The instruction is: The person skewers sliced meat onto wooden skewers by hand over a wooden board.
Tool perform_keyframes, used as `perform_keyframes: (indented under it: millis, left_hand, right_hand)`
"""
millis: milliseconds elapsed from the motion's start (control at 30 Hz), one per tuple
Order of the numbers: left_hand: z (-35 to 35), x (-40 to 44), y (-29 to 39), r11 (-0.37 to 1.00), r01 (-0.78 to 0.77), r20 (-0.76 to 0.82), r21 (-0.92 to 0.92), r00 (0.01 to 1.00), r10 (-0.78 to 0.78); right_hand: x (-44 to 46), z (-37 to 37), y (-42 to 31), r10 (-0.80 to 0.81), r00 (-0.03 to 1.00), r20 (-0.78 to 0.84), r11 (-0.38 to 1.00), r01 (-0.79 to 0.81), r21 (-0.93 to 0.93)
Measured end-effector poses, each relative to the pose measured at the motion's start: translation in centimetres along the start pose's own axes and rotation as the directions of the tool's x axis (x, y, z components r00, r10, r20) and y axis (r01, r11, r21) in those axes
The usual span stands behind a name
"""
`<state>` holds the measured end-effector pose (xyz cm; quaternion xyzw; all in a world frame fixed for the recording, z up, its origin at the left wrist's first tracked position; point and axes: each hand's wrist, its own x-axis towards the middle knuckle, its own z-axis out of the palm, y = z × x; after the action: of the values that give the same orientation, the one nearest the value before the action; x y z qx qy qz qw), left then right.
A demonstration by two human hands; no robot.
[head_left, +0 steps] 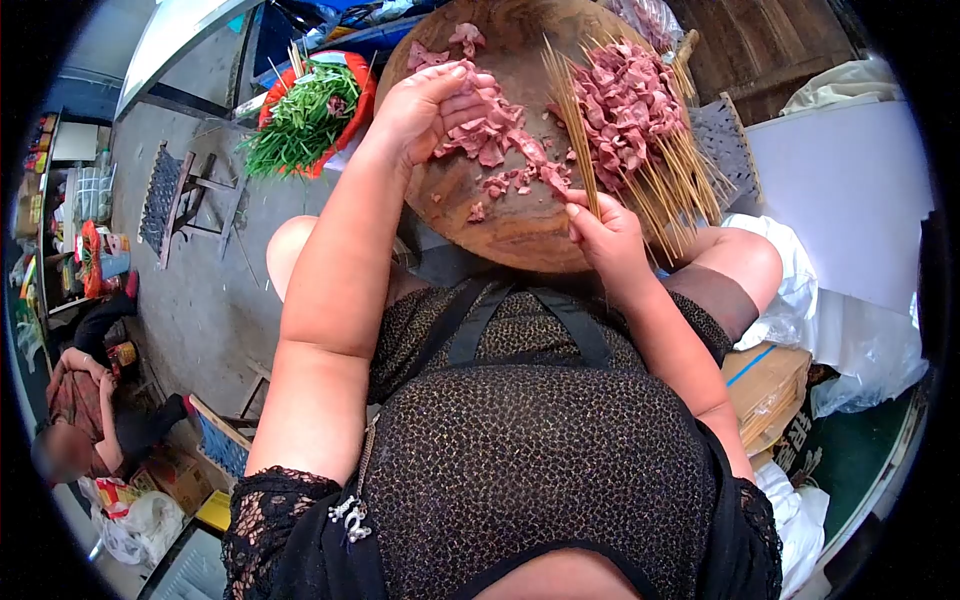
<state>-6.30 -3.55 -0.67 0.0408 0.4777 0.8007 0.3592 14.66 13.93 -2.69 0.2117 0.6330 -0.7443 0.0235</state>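
Note:
A round wooden chopping block [440, 205] stands in front of me, with loose pink meat slices [495, 140] spread over its middle. Over their left side, my left hand [425, 112] is closed, thumb and fingers pinching a meat slice. My right hand [608, 238], at the block's near edge, grips thin bamboo skewers [572, 120] that point up and away. A strip of meat touches its thumb and fingertips; whether it is threaded on is unclear. Just right of these, a heap of skewered meat [630, 105] lies on the block, bare stick ends toward me.
Left of the block is a red-lined container [362, 80] of green vegetables [310, 115]. A low stool [165, 205] stands on the concrete floor. Another person [85, 410] sits at far left. To the right are a white board [850, 190] and a cardboard box [770, 395].

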Motion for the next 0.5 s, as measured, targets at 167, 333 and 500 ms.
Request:
perform_keyframes:
  millis: [167, 333, 500]
  left_hand:
    - [0.6, -0.2, -0.2, 0.998, 0.032, 0.032, 0.047, 0.999, -0.033]
    - [0.4, -0.7, -0.1, 0.928, 0.009, -0.021, 0.372, 1.000, -0.001]
    - [-0.6, -0.6, 0.0, 0.556, -0.020, -0.050, 0.831, 0.993, 0.111]
  right_hand:
    - [0.1, 0.4, -0.8, 0.021, 1.000, 0.000, 1.000, -0.021, 0.016]
    - [0.2, 0.2, -1.2, 0.027, 0.999, -0.021, 0.999, -0.026, 0.030]
    - [0.6, -0.8, -1.1, 0.021, 0.999, -0.047, 0.994, -0.016, 0.109]
